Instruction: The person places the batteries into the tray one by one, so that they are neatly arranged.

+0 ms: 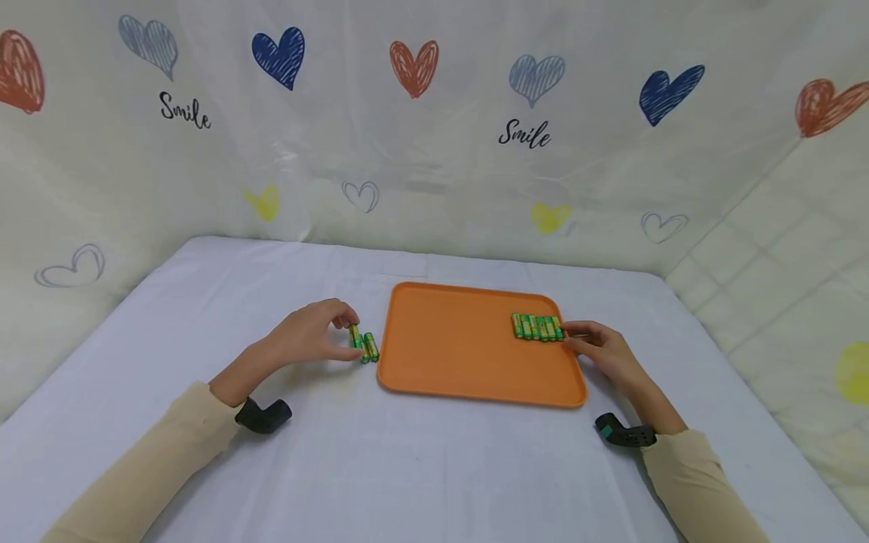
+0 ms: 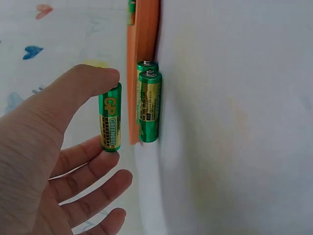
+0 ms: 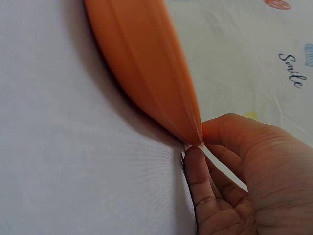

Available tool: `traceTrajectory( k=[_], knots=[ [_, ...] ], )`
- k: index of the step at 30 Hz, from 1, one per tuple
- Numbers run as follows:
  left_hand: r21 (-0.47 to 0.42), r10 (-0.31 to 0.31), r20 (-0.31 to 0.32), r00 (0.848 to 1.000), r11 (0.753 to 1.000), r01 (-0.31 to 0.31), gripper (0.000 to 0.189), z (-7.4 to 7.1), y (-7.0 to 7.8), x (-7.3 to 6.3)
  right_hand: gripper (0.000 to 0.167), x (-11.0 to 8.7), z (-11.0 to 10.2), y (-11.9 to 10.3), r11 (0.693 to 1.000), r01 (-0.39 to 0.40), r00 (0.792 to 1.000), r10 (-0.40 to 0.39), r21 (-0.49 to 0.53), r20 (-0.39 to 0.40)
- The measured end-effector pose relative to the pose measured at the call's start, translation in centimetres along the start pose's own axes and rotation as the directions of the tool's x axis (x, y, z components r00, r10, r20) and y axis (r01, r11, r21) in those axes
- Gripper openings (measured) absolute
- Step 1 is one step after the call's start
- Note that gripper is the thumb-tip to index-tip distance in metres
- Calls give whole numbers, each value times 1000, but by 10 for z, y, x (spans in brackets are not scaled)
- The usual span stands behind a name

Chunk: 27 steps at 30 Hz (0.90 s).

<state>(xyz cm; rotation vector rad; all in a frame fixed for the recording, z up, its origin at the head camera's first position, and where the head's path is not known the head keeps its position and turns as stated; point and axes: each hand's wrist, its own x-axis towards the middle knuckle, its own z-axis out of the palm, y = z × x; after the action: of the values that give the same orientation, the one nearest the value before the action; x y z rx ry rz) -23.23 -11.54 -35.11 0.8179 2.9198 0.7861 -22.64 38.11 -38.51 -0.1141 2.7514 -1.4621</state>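
My left hand [image 1: 314, 332] is over the cloth just left of the orange tray [image 1: 462, 377]. Between thumb and fingertips it pinches a green-and-gold battery [image 2: 110, 117] by its two ends. Two more batteries [image 2: 149, 107] stand out close beside it in the left wrist view, near the tray's left side, one partly hiding the other. On the tray's right side lies a row of several matching batteries [image 1: 536, 327], side by side. My right hand [image 1: 607, 353] grips the tray's right rim [image 3: 188, 112] between thumb and finger.
White cloth [image 1: 407, 467] covers the table beneath the tray. Behind it hangs a pale backdrop [image 1: 462, 166] with hearts and "Smile" lettering. Dark wrist devices sit on the left wrist [image 1: 263, 416] and the right wrist [image 1: 624, 433].
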Motion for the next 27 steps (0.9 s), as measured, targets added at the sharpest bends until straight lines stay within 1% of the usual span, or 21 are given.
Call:
traceTrajectory(
  k=[6, 13, 20, 27],
  knots=[
    [-21, 31, -4, 1000, 999, -31, 49, -3, 11, 11, 50, -1, -1, 1, 1000, -18, 1000, 18, -2, -1],
    [-1, 115, -25, 993, 993, -115, 49, 0, 24, 28, 48, 0, -1, 1, 1000, -12, 1000, 12, 2, -2],
    [-36, 147, -7, 989, 989, -147, 47, 12, 37, 45, 48, 1, 0, 1, 1000, -22, 1000, 22, 3, 6],
    [-40, 199, 1, 980, 979, -199, 45, 24, 51, 65, 47, -1, -1, -2, 1000, -12, 1000, 12, 22, 5]
  ],
)
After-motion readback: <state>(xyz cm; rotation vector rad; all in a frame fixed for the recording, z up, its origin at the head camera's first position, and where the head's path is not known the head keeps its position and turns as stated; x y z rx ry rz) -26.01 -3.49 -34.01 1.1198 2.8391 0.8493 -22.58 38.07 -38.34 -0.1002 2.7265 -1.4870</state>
